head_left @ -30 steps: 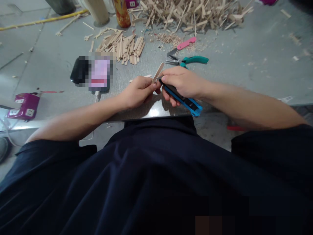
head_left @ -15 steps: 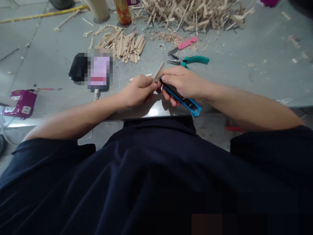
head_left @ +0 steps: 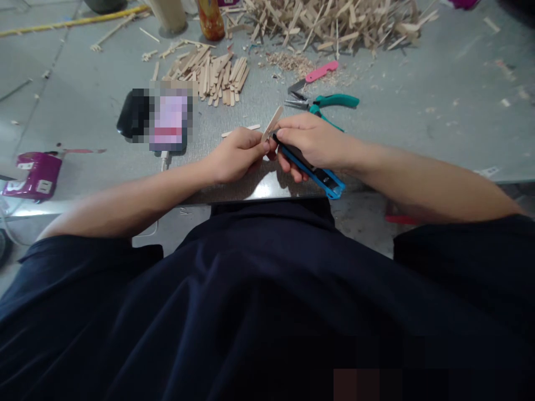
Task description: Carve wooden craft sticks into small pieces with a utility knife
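Between the thumb and fingers of my left hand (head_left: 240, 155) is a wooden craft stick (head_left: 273, 121), its free end tilted up and to the right. My right hand (head_left: 311, 143) is wrapped round a blue and black utility knife (head_left: 328, 184). The knife's front end meets the stick close to my left fingertips; the blade itself is mostly hidden there. Another craft stick (head_left: 257, 127) lies on the table just behind my left hand. Beyond my right hand rest teal-handled pliers (head_left: 338, 101) and a pink-handled folding knife (head_left: 321, 72).
A pile of craft sticks (head_left: 217, 78) lies behind my left hand, and a large heap of cut wood pieces (head_left: 334, 22) at the back. Wood shavings (head_left: 290, 63) sit between. A plugged-in phone (head_left: 170, 120), a purple object (head_left: 33, 175) and an amber bottle (head_left: 211, 21) stand around the left side.
Both hands, the stick and the utility knife hold almost the same pose. The view has shifted very slightly, showing more of the pliers' lower handle.
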Available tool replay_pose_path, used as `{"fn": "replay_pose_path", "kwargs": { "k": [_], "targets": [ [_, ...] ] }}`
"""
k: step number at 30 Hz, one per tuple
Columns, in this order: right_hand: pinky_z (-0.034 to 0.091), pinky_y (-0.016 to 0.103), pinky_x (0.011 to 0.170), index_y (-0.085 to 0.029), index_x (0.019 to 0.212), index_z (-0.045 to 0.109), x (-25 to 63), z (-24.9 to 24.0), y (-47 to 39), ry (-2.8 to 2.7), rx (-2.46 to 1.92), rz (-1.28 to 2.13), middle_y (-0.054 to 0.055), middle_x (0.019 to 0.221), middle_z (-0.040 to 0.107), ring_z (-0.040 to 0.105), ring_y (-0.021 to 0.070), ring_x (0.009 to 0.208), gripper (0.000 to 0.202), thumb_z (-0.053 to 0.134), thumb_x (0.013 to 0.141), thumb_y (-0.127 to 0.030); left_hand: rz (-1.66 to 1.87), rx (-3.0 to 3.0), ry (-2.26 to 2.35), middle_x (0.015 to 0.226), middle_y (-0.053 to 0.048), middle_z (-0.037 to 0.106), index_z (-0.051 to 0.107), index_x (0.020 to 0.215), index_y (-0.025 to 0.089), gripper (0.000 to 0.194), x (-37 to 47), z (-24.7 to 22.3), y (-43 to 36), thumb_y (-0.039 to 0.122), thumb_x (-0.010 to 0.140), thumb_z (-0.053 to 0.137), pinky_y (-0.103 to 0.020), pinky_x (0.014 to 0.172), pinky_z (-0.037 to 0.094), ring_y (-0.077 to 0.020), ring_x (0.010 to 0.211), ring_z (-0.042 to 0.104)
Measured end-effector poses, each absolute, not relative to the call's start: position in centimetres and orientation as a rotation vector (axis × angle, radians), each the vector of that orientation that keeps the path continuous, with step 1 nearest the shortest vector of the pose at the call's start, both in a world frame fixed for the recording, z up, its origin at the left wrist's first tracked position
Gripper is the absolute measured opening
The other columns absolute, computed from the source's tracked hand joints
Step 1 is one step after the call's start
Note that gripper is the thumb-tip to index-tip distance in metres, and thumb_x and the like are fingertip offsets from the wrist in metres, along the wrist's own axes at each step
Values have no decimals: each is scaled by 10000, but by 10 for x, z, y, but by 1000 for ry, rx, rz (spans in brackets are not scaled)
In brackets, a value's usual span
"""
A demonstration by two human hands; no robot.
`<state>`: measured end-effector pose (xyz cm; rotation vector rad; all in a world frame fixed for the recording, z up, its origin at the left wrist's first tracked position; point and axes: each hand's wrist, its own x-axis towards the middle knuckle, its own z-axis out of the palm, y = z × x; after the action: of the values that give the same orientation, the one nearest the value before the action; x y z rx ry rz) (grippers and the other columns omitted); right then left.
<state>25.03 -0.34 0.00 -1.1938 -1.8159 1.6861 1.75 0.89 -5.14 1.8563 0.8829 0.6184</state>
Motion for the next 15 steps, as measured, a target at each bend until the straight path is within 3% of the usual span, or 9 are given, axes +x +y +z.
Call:
{"fn": "replay_pose_path", "kwargs": {
  "k": [4,7,12,15],
  "targets": [
    [487,237,368,-237,929,621,251,-4,-1,-1801,-1172,1713,-4,661,704,630,157,421,352,495,1253,-178,620,1898,919,609,25,520,709,927,252,505,17,-52,9,696,1157,641,-327,540,323,-149,545,431],
    [479,239,358,-248,900,607,251,-9,1,-1803,-1124,1716,-6,659,702,623,154,408,363,577,1262,-256,643,2017,954,650,12,550,705,926,245,459,17,-50,7,631,1158,616,-336,622,397,-174,619,507],
    [490,227,351,-243,935,603,246,-6,-5,-1794,-1257,1717,-23,603,659,623,161,393,419,360,1220,-57,567,2286,1025,852,-48,738,701,947,226,456,17,-46,1,532,1205,482,-341,852,519,-211,838,668],
    [468,215,346,-243,926,593,242,-1,-12,-1785,-1306,1716,-34,577,635,614,153,376,443,339,1225,-38,499,2343,1052,894,-54,779,713,958,226,439,18,-45,-2,498,1220,488,-331,887,554,-214,862,705]
  ]
}}
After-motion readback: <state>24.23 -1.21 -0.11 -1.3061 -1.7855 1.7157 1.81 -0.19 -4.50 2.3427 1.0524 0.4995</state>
